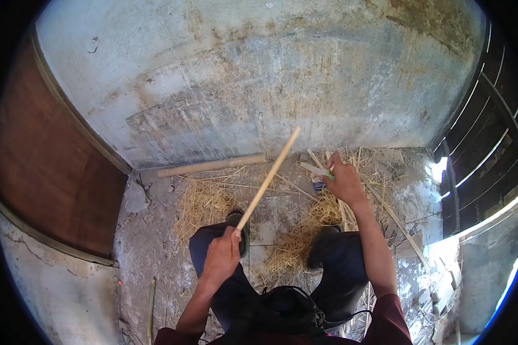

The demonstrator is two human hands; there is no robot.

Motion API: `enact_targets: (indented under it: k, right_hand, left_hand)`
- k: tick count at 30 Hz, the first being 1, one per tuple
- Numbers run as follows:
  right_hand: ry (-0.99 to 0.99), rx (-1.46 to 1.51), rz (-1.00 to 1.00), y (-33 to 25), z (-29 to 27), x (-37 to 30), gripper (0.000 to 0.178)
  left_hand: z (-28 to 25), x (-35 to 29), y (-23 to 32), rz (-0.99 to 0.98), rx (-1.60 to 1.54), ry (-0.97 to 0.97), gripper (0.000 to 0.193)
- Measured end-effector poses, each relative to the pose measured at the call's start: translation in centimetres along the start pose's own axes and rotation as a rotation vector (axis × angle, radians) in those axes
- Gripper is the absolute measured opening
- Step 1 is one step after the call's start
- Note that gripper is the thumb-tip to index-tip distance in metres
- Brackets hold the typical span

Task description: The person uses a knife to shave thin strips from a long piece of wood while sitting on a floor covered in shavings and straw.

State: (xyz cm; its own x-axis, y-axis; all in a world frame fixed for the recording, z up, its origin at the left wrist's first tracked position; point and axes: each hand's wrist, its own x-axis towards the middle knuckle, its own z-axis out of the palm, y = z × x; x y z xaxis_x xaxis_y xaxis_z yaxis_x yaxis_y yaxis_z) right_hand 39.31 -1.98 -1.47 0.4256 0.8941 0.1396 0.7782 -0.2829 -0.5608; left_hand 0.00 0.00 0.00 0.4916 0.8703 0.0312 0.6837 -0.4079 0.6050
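Wrapped around the lower end of a pale, smooth stick (269,178), my left hand (221,257) is closed above my left knee. The stick slants up and to the right, its far end in front of the wall. My right hand (345,183) grips a knife (314,168) by its green handle, the light blade pointing left. Blade and stick are apart. Just below the knife lies a small blue and white item (318,186), whose kind I cannot make out. Piles of thin shavings (296,247) cover the floor between and around my feet.
A thick pale pole (213,165) lies along the foot of the stained wall (270,86). Long split strips (394,215) lie on the right. A brown door panel (57,149) stands at left, dark slatted boards (483,132) at right. Rubble (443,296) lies at lower right.
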Motion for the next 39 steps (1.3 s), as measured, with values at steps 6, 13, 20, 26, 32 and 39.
enact_targets:
  k: [6, 13, 20, 26, 32, 39]
  right_hand:
    - [0.116, -0.063, 0.021, -1.2, -0.7, -0.3, 0.045]
    - [0.358, -0.072, 0.107, 2.1, -2.7, 0.5, 0.031]
    - [0.294, 0.146, -0.387, -2.9, -0.2, -0.2, 0.017]
    - [0.084, 0.026, -0.556, -3.8, 3.8, -0.7, 0.034]
    - [-0.428, 0.428, -0.192, -5.5, 2.9, -1.3, 0.048]
    - [-0.4, 0.617, -0.125, -5.7, 3.4, -1.9, 0.047]
  left_hand:
    - [0.4, 0.5, 0.9, 0.06, -0.046, -0.093, 0.03]
    - [-1.5, 3.2, 0.0, -0.021, 0.221, -0.032, 0.032]
    - [-1.8, 4.0, 0.0, 0.158, 0.277, -0.262, 0.036]
    - [-3.4, 5.2, 2.1, 0.306, 0.368, -0.306, 0.037]
    - [-5.9, 6.9, 3.5, 0.345, 0.522, -0.227, 0.036]
    - [-8.6, 6.4, 10.1, 0.69, 0.476, 0.351, 0.017]
